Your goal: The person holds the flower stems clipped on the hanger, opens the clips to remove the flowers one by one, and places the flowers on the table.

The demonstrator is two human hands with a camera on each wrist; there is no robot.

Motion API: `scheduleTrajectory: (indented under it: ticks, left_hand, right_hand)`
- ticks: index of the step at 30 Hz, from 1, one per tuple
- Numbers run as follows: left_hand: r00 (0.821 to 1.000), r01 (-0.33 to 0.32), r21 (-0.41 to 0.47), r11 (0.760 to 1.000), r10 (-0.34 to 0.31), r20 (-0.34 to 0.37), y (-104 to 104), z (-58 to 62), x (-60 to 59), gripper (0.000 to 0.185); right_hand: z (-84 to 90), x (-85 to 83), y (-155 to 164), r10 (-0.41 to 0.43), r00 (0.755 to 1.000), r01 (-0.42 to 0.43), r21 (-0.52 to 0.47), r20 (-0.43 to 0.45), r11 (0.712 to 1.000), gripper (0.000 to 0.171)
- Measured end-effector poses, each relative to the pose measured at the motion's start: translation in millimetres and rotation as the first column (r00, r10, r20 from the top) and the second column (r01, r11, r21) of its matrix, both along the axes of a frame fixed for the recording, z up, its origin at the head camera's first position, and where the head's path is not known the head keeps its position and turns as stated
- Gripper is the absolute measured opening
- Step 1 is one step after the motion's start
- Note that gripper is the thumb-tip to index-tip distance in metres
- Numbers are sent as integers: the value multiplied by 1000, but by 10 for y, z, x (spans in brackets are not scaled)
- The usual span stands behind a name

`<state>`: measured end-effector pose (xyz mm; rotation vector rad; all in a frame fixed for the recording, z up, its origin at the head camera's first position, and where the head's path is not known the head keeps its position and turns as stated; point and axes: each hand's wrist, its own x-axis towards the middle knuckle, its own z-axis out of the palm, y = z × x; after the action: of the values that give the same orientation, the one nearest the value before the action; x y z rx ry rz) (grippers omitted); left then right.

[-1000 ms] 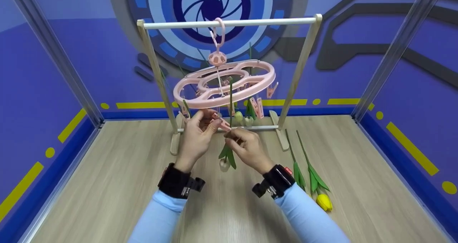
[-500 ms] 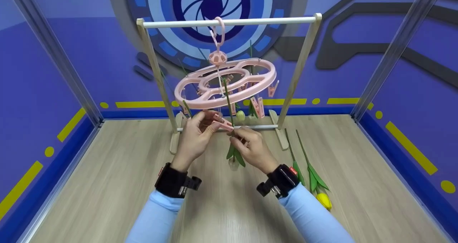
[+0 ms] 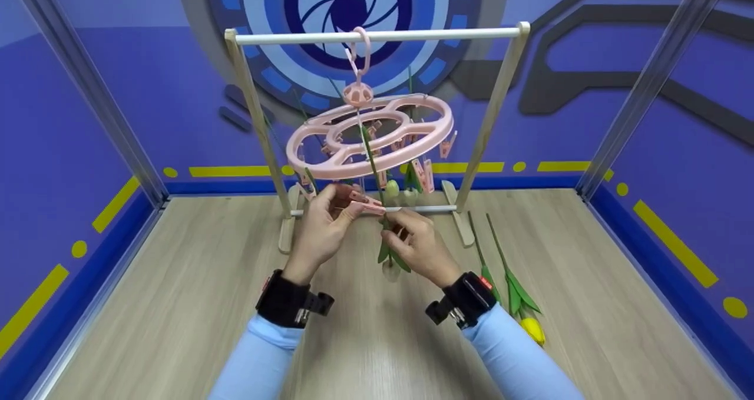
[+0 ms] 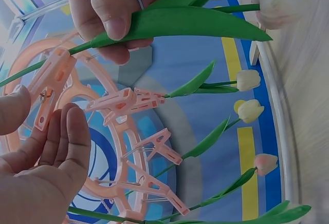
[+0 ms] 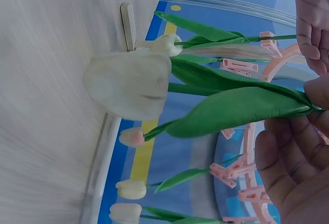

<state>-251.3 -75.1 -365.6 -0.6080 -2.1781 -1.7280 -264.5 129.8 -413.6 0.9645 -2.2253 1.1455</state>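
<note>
My left hand [image 3: 318, 230] pinches a pink clothespin [image 3: 368, 203] below the front rim of a hanging pink clip hanger [image 3: 353, 169]. In the left wrist view the clothespin [image 4: 50, 86] has its nose right at the green stem. My right hand [image 3: 423, 245] holds a white artificial tulip [image 5: 127, 85] by the stem, where the leaves [image 5: 241, 112] begin. The tulip hangs bloom down, its stem [image 3: 372, 158] rising past the hanger's rim. Several other tulips [image 4: 249, 80] hang bloom down from clothespins behind.
A wooden stand [image 3: 498, 99] with a white top bar [image 3: 436, 36] carries the hanger. On the tabletop [image 3: 206, 306] to the right lie a yellow tulip [image 3: 532, 330] and another stem [image 3: 480, 244], partly behind the right forearm. Unused clothespins [image 3: 447, 145] dangle at the hanger's right.
The right hand has moved slightly right with the tulip, whose bloom swings right while the stem's upper end tilts left. The left hand keeps pinching the clothespin, its nose now against the stem.
</note>
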Motion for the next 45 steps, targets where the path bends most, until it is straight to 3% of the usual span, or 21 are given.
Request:
scheduleTrajectory:
  ticks: [10,24,32,45]
  left_hand:
    - [996,-80,-59,995,82,28,-11,-3,16,25]
    - [998,-54,20,998,53,30,12,-55,27,17]
    - [995,-104,-3,995,104,8,8,-59,33,19]
    - [993,-120,-47,992,120,-7,-6,-71,31,19]
  right_hand:
    - [-26,3,33,-28,999,27,-16,-35,1000,15]
    - [-58,19,48,-37,999,36,-33,-36,999,16]
    - [-31,35,50,-35,999,35,-39,-12,999,16]
    - [-44,25,48,-41,999,40,-43,-34,998,17]
